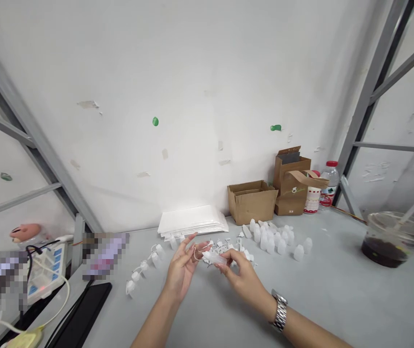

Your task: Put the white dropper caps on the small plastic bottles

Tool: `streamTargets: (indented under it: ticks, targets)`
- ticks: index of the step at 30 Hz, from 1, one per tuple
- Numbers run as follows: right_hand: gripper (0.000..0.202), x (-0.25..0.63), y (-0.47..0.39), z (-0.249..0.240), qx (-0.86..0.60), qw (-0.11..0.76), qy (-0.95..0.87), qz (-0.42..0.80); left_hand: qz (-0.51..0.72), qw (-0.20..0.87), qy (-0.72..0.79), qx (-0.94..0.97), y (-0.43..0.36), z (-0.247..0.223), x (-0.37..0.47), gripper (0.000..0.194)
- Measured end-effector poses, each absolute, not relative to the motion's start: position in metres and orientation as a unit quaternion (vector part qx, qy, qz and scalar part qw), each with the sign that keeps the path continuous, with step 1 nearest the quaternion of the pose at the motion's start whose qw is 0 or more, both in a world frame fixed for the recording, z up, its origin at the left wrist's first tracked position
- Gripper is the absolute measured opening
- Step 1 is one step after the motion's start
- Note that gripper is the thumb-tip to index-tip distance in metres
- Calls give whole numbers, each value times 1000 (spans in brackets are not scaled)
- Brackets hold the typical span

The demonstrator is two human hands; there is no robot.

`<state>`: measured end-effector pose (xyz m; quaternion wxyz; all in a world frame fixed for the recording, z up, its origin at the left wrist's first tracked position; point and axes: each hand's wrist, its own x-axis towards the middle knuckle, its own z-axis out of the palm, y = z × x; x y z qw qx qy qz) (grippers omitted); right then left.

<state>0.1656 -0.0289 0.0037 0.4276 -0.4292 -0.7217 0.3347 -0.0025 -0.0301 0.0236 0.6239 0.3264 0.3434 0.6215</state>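
Between the fingers of my right hand (246, 278) is a small translucent plastic bottle (215, 258), tilted with its top toward the left. My left hand (180, 271) pinches a thin looped strap (196, 253) at the bottle's top, its index finger stretched out. Beneath and behind the hands lies a pile of small white plastic caps (245, 251). To the right stand several capless bottles (270, 240). A row of capped bottles (144, 267) with strap loops runs along the left. Part of the pile is hidden by my hands.
Against the wall are a stack of white sheets (192, 220), an open cardboard box (252, 203) and a brown paper bag (292, 188). A plastic cup of dark drink (388, 241) stands at right. A black slab (87, 314) and a power strip (49, 273) are at left.
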Motion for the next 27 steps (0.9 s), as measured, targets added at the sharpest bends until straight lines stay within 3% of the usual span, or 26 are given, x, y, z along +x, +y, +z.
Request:
streamTargets:
  ticks: [6, 27]
  targets:
    - [24, 166, -29, 7, -428, 432, -722, 331, 608, 623, 332, 362, -32, 23, -2, 47]
    - [22, 165, -28, 4, -438, 425, -721, 328, 600, 615, 346, 376, -31, 23, -2, 41]
